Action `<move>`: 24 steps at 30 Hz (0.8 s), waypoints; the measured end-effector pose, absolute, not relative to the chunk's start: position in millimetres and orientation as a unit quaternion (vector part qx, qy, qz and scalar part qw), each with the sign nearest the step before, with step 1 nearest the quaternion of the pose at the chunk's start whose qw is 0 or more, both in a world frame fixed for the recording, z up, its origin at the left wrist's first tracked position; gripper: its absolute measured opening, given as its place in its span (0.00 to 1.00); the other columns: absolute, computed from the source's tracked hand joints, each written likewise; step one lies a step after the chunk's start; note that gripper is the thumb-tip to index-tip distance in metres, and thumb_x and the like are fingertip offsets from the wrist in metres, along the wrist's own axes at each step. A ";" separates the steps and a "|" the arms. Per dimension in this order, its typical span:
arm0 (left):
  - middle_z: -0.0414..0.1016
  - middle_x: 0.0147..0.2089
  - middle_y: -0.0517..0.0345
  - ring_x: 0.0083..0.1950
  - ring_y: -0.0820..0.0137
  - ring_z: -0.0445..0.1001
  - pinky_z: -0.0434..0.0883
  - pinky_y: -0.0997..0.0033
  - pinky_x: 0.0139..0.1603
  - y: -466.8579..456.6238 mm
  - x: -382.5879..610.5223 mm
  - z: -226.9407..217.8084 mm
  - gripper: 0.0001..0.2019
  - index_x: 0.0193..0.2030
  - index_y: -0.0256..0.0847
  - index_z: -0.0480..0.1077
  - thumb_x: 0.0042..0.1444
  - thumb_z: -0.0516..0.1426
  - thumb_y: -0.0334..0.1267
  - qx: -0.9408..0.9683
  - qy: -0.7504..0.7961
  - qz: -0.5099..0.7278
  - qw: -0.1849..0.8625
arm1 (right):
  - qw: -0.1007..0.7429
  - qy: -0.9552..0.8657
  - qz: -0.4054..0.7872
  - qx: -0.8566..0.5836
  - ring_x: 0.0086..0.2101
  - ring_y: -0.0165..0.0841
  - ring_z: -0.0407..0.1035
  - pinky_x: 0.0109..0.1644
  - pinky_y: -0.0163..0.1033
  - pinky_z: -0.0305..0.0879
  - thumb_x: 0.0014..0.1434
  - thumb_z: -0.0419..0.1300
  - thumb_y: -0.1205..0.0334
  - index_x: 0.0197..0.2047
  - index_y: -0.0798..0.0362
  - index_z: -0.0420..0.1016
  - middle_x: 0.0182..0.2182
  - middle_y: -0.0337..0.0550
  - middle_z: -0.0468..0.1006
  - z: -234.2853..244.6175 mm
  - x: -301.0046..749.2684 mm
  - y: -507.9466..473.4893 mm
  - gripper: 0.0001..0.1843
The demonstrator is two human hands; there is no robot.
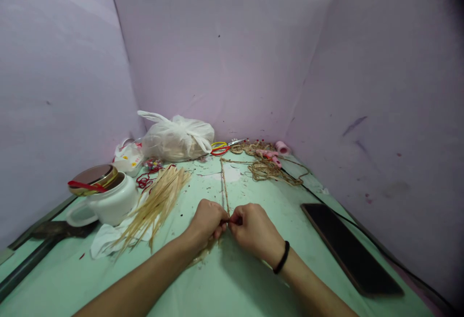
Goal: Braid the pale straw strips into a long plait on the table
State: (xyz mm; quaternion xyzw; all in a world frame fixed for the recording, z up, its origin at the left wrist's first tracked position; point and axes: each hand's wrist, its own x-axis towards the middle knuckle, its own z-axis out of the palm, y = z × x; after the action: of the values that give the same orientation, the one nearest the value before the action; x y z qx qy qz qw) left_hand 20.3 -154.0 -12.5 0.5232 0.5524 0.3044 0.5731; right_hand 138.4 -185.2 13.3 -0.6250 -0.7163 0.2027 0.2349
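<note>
My left hand (208,220) and my right hand (255,234) meet at the middle of the table, fingertips pinched together. Between them comes the lower end of a brown jute twine (224,181), which runs away from me up the table and bends right toward a loose heap of twine (266,169). Both hands are closed at this end; the exact grip of each is partly hidden by the fingers. Under my left hand some pale straw-like strands (203,255) stick out. A larger bundle of dry strands (159,201) lies to the left on white tissue (105,242).
At left stand a white mug (114,201) with a round gold-rimmed lid (96,177) and a hammer-like tool (47,239). Behind are a white plastic bag (177,138), scissors (221,149) and a pink glue gun (271,156). A dark phone (350,247) and black cable (380,249) lie right.
</note>
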 end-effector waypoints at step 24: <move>0.55 0.09 0.65 0.11 0.81 0.49 0.45 0.79 0.13 -148.6 9.1 2.0 0.04 0.14 0.35 0.63 0.35 0.52 0.30 0.583 0.507 0.266 0.576 | 0.350 -0.496 0.557 -0.567 0.12 0.19 0.46 0.16 0.29 0.41 0.43 0.54 0.71 0.16 0.57 0.64 0.08 0.30 0.56 1.4 138.0 -170.4 0.08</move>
State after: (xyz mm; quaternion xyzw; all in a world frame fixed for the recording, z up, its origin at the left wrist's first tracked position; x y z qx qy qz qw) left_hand 9.1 -148.6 2.0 0.5834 0.5070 0.2659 0.5761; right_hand 138.0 -170.4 1.4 -0.5667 -0.4961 0.5568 0.3503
